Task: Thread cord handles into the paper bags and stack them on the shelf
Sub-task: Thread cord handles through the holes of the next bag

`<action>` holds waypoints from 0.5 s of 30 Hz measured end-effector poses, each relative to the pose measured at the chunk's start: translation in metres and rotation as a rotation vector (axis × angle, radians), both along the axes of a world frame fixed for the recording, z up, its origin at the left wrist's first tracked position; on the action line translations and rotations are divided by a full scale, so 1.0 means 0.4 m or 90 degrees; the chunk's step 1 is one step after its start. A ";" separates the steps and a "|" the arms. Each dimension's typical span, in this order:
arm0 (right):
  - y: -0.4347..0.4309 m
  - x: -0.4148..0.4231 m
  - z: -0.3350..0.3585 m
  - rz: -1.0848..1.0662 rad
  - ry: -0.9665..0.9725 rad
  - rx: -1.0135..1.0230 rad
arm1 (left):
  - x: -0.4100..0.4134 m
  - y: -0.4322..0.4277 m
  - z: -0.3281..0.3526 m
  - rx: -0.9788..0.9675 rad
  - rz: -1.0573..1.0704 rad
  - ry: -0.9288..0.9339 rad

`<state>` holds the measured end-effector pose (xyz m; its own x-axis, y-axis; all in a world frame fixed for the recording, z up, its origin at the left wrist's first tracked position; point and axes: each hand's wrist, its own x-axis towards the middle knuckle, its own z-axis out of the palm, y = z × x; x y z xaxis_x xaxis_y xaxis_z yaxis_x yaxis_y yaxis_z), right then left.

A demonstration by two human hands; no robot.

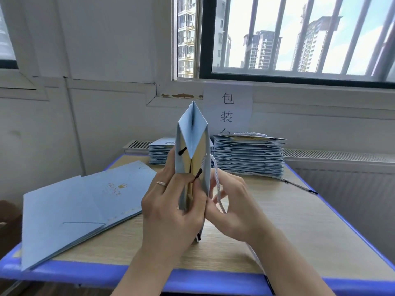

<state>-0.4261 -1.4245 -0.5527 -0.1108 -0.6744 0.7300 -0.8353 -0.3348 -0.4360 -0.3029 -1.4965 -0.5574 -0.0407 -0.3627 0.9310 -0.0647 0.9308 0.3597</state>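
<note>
Spanning the lower view, the wood-topped bench (277, 221) has a blue edge band and carries all work items. At its far edge, under the window, stand two stacks: the taller stack (249, 155) on the right and the shorter stack (159, 152) to its left, both of folded blue bags lying flat. Flat bags (70, 201) lie fanned on the left side of the bench, overhanging its near edge.

The paper bag (193, 135) is held above the bench centre, between both hands. Its long axis is upright. It is folded and edge-on to the camera, the gusset facing the viewer and the pointed fold uppermost. Whether its lower end touches the bench cannot be determined.

The left hand (166, 208) grips the bag's left face, fingers curled round the near edge. The right hand (233, 201) is just beside the right face, its fingers curled and pinching the cord (217, 184). This white cord leaves the right face, passes down through the right hand and runs on under the forearm.

Two black cord tips show at the gusset: upper tip (182, 152) and lower tip (197, 174), the latter by the left thumb.
</note>
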 end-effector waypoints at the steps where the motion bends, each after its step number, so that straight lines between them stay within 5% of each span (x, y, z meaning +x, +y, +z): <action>1: 0.000 0.000 0.000 0.001 -0.002 0.000 | 0.003 0.002 0.002 0.006 -0.003 -0.013; 15: 0.025 -0.013 0.013 0.071 -0.037 0.077 | 0.035 0.004 0.002 0.059 -0.082 -0.143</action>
